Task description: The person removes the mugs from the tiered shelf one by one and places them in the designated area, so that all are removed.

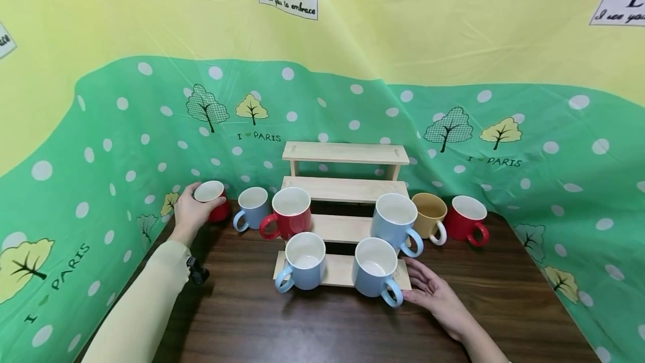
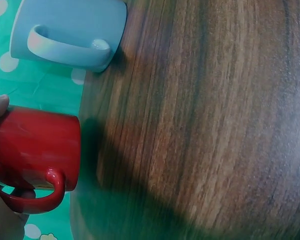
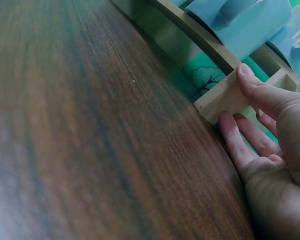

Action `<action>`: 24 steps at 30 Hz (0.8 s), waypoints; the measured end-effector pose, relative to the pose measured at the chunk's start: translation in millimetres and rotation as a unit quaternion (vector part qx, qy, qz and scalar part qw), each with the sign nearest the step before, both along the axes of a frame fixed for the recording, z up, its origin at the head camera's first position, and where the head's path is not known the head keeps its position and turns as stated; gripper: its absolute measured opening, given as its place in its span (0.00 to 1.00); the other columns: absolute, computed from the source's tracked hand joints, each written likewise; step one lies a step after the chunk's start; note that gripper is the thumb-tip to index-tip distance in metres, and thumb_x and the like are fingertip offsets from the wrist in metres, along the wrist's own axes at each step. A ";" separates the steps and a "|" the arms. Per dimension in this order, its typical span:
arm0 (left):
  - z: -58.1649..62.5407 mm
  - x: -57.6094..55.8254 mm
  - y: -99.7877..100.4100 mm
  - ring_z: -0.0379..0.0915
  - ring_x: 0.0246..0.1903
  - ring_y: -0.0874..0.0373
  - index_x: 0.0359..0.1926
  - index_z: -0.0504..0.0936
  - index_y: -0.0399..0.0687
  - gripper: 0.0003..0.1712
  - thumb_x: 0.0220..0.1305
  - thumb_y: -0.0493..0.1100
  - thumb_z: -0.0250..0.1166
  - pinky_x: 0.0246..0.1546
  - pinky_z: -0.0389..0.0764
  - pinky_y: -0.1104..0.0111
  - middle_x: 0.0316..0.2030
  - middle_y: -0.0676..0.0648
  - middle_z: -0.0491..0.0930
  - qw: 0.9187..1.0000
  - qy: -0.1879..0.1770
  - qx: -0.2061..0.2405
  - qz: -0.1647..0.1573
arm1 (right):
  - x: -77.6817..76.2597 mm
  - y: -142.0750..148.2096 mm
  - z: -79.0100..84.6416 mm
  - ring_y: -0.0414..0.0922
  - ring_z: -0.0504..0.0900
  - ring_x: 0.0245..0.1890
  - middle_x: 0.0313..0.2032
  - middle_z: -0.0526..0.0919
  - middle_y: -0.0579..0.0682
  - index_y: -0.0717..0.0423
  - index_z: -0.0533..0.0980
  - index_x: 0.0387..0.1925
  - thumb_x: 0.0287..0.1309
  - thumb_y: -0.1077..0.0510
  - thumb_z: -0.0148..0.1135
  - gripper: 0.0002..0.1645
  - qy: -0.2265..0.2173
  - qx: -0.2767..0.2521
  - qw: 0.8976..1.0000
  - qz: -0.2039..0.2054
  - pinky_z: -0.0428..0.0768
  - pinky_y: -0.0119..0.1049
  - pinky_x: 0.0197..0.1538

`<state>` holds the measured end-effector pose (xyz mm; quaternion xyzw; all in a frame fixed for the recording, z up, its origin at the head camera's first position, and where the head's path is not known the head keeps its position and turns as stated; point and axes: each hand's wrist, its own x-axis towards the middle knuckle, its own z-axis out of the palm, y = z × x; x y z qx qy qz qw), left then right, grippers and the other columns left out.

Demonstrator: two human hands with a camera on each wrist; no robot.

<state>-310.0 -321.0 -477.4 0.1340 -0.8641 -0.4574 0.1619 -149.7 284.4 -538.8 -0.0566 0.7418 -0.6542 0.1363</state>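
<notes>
At the far left of the table, my left hand (image 1: 190, 214) grips a red mug (image 1: 219, 213) with a white inside. In the left wrist view that red mug (image 2: 37, 145) shows its handle near the palm, with a fingertip along its far side. My right hand (image 1: 434, 297) holds the right end of the lowest step of a wooden stepped rack (image 1: 347, 154). The right wrist view has the thumb on the corner of the rack's end piece (image 3: 225, 97), fingers against its side. Two light blue mugs, left (image 1: 307, 265) and right (image 1: 372, 273), stand on that step.
One step higher are a red mug (image 1: 297, 222) and a light blue mug (image 1: 392, 222). A light blue mug (image 1: 253, 214) stands left of the rack; a tan mug (image 1: 425, 220) and a red mug (image 1: 461, 226) stand right. A patterned cloth (image 1: 342, 111) hangs behind the wooden table (image 1: 302, 335).
</notes>
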 end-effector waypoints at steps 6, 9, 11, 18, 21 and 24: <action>-0.9 1.3 0.5 0.70 0.67 0.32 0.80 0.67 0.37 0.53 0.62 0.52 0.82 0.67 0.75 0.37 0.71 0.29 0.73 1.000 0.001 0.000 -0.001 | -0.1 0.2 -0.1 0.36 0.81 0.64 0.75 0.68 0.70 0.61 0.54 0.85 0.73 0.63 0.70 0.50 0.002 0.000 1.000 0.001 0.84 0.33 0.61; -1.6 1.8 0.4 0.70 0.68 0.31 0.80 0.66 0.36 0.53 0.62 0.51 0.82 0.68 0.75 0.37 0.72 0.28 0.72 1.000 -0.005 0.002 -0.002 | -0.2 0.4 -0.3 0.35 0.81 0.64 0.75 0.68 0.70 0.62 0.54 0.85 0.73 0.63 0.70 0.50 0.005 0.000 1.000 0.002 0.84 0.33 0.61; -3.2 1.8 -0.1 0.69 0.68 0.31 0.80 0.65 0.36 0.54 0.62 0.51 0.82 0.68 0.75 0.37 0.72 0.28 0.72 1.000 -0.010 0.001 -0.004 | -0.2 0.6 -0.5 0.35 0.81 0.64 0.75 0.68 0.71 0.62 0.54 0.85 0.73 0.63 0.70 0.50 0.006 0.001 1.000 0.002 0.84 0.33 0.61; -7.2 2.5 -2.6 0.67 0.69 0.31 0.81 0.63 0.37 0.54 0.64 0.51 0.81 0.70 0.73 0.36 0.74 0.28 0.70 1.000 -0.023 0.005 -0.009 | -0.4 0.0 -0.2 0.34 0.80 0.64 0.75 0.68 0.71 0.62 0.54 0.85 0.73 0.63 0.71 0.50 0.006 0.004 1.000 0.001 0.83 0.32 0.61; -7.5 3.3 -3.8 0.68 0.68 0.31 0.81 0.62 0.37 0.55 0.64 0.52 0.81 0.67 0.77 0.38 0.74 0.29 0.70 0.999 -0.028 0.006 -0.016 | -0.4 -0.1 -0.4 0.34 0.80 0.64 0.75 0.68 0.71 0.62 0.54 0.85 0.72 0.63 0.71 0.50 0.007 0.003 1.000 0.001 0.83 0.32 0.61; -7.6 3.4 -5.0 0.71 0.64 0.32 0.81 0.61 0.37 0.54 0.65 0.52 0.80 0.52 0.87 0.47 0.73 0.28 0.69 0.999 -0.035 0.009 -0.028 | -0.2 0.1 -1.2 0.33 0.80 0.64 0.75 0.68 0.71 0.63 0.54 0.85 0.72 0.64 0.70 0.50 0.010 0.002 1.000 0.003 0.83 0.32 0.61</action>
